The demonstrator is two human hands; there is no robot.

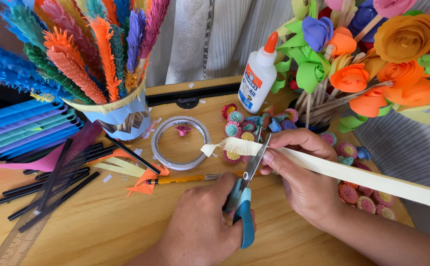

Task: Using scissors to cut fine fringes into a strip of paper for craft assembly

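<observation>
The left hand (200,224) is closed through the handles of blue-handled steel scissors (244,192), blades pointing away from its fingers at the long cream paper strip (353,175), which the right hand (299,170) pinches, fringed end leftward.

Wooden table (106,221) – tape ring (181,143), black sticks (52,180), glue bottle (258,76) (upright), seemingly a ruler (20,236)
</observation>
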